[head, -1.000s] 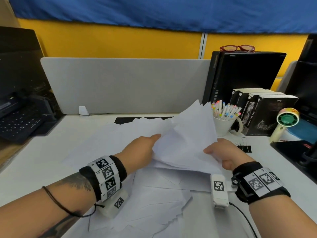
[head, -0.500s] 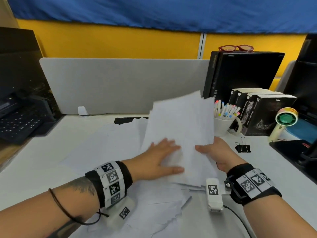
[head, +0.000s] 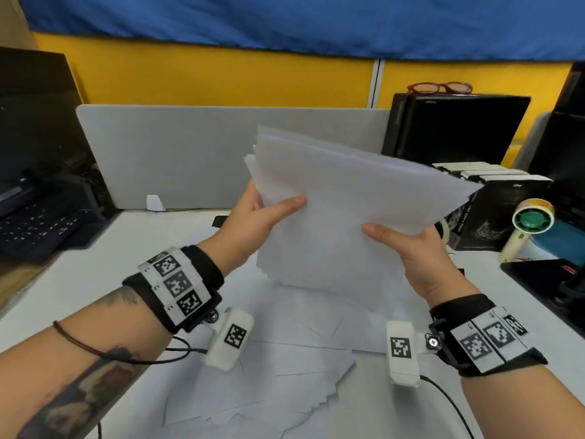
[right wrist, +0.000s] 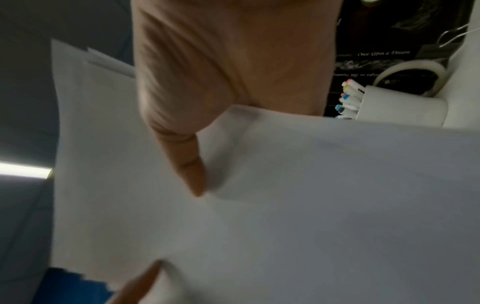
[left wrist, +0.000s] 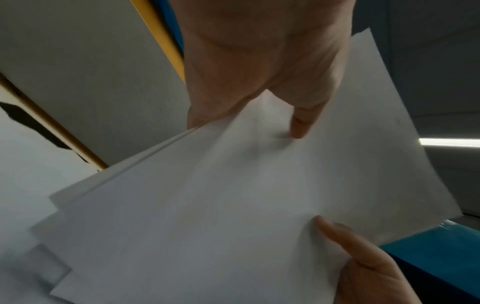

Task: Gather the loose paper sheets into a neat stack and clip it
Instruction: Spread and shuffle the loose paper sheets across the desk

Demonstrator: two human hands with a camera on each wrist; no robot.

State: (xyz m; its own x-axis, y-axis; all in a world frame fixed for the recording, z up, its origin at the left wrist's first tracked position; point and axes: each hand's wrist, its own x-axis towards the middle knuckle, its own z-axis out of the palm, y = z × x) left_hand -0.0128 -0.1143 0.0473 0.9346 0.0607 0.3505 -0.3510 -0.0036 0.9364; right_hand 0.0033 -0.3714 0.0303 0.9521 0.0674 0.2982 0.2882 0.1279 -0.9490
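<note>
Paper stack (head: pixel 342 217) stands raised off the table (head: pixel 79 280), pinched between the left hand (head: pixel 253 223) and the right hand (head: pixel 421 258); beyond the right grip, a black box (right wrist: pixel 384 59) reads "Once Upon a Dream".

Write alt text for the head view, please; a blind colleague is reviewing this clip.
Two hands, left hand and right hand, hold a bundle of white paper sheets upright above a white desk, thumbs on its near face. More loose sheets lie scattered beneath; a small handheld fan stands at right.
</note>
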